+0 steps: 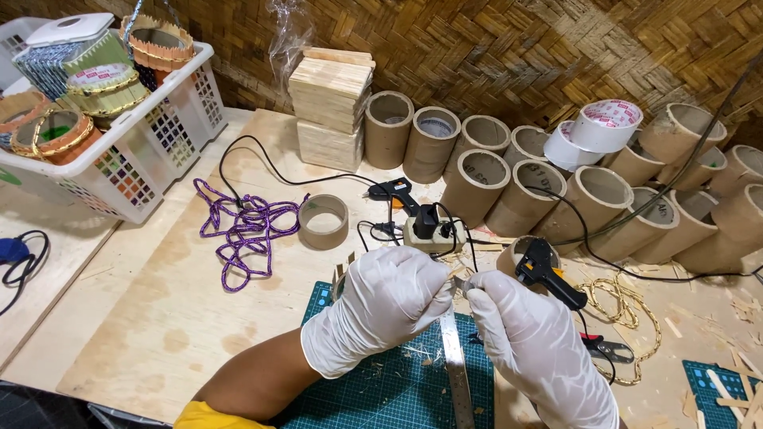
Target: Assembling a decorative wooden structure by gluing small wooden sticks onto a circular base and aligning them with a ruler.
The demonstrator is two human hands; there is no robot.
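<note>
Both hands wear white gloves and meet above a green cutting mat (pixel 397 389). My left hand (pixel 381 306) pinches a thin wooden stick (pixel 458 274) at its fingertips. My right hand (pixel 534 345) holds the other end of the same small piece, close against the left fingers. A steel ruler (pixel 455 369) lies on the mat under the hands. A black glue gun (pixel 544 270) rests just beyond my right hand, against a short cardboard ring.
Several cardboard tubes (pixel 592 195) line the woven back wall, with white tape rolls (pixel 608 125) on them. A stack of wooden sticks (pixel 330 99), a purple cord (pixel 246 230), a cardboard ring (pixel 323 221), a power strip (pixel 433 232) and a white basket (pixel 151 143) stand further back.
</note>
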